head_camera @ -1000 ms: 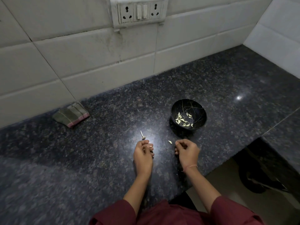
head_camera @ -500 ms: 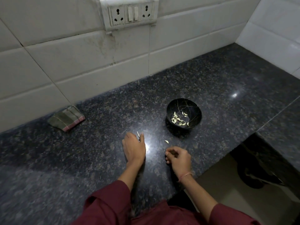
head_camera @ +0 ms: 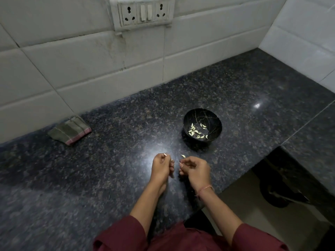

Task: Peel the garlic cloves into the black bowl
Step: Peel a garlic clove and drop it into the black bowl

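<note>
Left hand (head_camera: 162, 167) back from its reach, now pinching a pale sliver (head_camera: 165, 154), right hand (head_camera: 196, 171) curled, contents unclear, one garlic clove (head_camera: 183, 156) on countertop (head_camera: 108, 178) just ahead, pale curved peeled cloves (head_camera: 196, 132) in black bowl (head_camera: 188, 118)

One head-worn camera (wide-angle) looks down from close above the countertop (head_camera: 101, 182) toward the tiled wall (head_camera: 76, 62).

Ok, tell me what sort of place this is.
Most likely a home kitchen: a dark stone counter against a white tiled wall with a socket plate, and a black bowl of garlic cloves.
</note>
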